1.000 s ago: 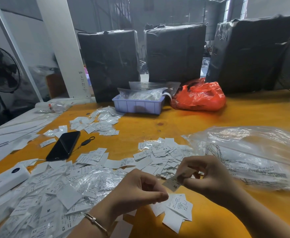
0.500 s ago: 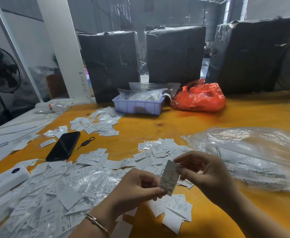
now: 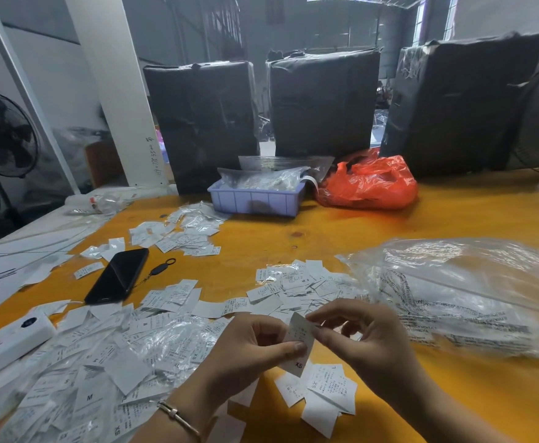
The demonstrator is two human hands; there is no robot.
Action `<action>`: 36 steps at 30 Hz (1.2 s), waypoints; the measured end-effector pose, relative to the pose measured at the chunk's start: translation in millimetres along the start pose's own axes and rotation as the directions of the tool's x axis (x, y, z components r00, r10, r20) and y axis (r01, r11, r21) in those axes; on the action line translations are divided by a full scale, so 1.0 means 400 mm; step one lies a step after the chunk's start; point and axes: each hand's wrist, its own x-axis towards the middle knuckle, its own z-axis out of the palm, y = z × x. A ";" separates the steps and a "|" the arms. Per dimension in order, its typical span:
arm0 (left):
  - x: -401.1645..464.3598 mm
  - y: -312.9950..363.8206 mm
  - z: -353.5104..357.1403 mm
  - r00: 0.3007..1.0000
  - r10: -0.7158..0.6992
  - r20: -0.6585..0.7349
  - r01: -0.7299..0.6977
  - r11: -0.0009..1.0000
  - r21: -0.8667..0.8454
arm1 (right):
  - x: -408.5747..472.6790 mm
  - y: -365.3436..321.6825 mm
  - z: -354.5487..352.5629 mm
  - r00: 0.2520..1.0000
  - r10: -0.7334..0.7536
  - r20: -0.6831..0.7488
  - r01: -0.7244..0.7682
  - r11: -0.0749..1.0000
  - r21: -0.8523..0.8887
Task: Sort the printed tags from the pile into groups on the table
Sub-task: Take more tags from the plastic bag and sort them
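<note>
Risk 1: misfiling. The tag (image 3: 298, 342) shows "XS" at its lower end, and the small stack (image 3: 320, 391) just below it at 6 o'clock shows an "XS" tag on top, upside down. That looks like the right group, but several heaps lie close together and the print is small. A quick glance could send it to the wrong one.

Risk 2: mixing. The unsorted pile (image 3: 79, 372) at 8 o'clock spreads almost to the left hand (image 3: 249, 350). A brush of the wrist could drag loose tags into the stack.

Risk 3: double pick. The tags are thin and flat, so two could cling together. I cannot tell whether only one is held.

Hands: the left hand pinches the tag's lower part between thumb and forefinger. The right hand (image 3: 360, 337) pinches its upper edge with its fingertips. Both are closed on it, above the bench (image 3: 453, 219).

Tag: a small white paper rectangle, held upright and slightly tilted, at 6 o'clock in the view. It carries faint fine print in the middle and a bold size mark near the bottom. It looks light and easily creased.

Other sorted groups: one (image 3: 303, 286) at centre and one (image 3: 185, 231) at 11 o'clock.
</note>
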 end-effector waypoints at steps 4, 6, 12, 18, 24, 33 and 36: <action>0.003 0.000 0.002 1.000 -0.021 -0.023 0.021 1.000 0.005 | 0.002 0.009 -0.005 0.992 0.123 0.014 -0.123 0.974 0.187; 0.005 -0.003 0.001 0.999 -0.023 -0.022 0.023 1.000 -0.002 | 0.004 0.007 -0.006 0.990 0.140 0.024 -0.142 0.967 0.211; 0.004 -0.009 -0.001 1.000 -0.030 -0.002 0.030 0.999 -0.032 | -0.003 0.004 0.006 1.000 -0.022 -0.020 0.021 0.999 -0.039; 0.002 0.001 -0.002 1.000 0.000 -0.011 -0.001 0.999 -0.048 | -0.007 0.005 0.007 0.994 -0.038 0.107 0.042 0.999 -0.033; 0.003 -0.002 -0.024 0.996 -0.012 -0.092 0.012 1.000 0.000 | 0.004 0.011 -0.017 0.999 -0.044 0.012 0.046 0.985 -0.167; -0.004 -0.024 -0.134 0.919 -0.020 -0.394 0.200 0.884 0.423 | 0.067 0.093 -0.170 0.930 0.074 -0.361 -0.349 0.493 -0.797; 0.000 -0.029 -0.139 0.897 -0.063 -0.439 0.325 0.765 0.556 | 0.070 0.115 -0.194 0.897 0.218 -0.385 -0.437 0.307 -0.845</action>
